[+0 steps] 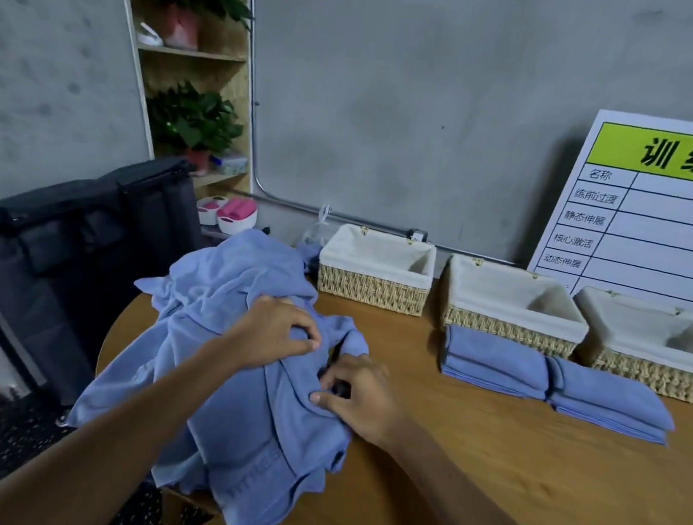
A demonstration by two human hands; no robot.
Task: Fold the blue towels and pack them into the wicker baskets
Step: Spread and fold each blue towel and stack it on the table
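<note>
The left hand sits on top of a big pile of loose blue towels, and its fingers are curled, pinching a fold of the cloth. The right hand is just beside it, a little nearer and to the right, and its fingers and thumb are bunched around the edge of the same cloth. Both hands hold the towel tight. Something small and dark shows between the right fingers, but I cannot tell what it is.

The pile lies on the left end of a wooden table. Part of it hangs over the near left edge of the table.

To the right, well apart from the hands, two folded towel stacks lie side by side, touching each other. Right behind them, by the far wall, stand three wicker baskets with white cloth inside. The left basket is just past the far end of the pile. The middle basket and the right basket stand just behind the folded stacks.

A white board with a green top leans on the wall behind the baskets. A black bag stands to the left of the table, close to the pile. Far back on the left is a wooden shelf with green plants.

The near right part of the table is bare wood, with open room between the hands and the folded stacks.
</note>
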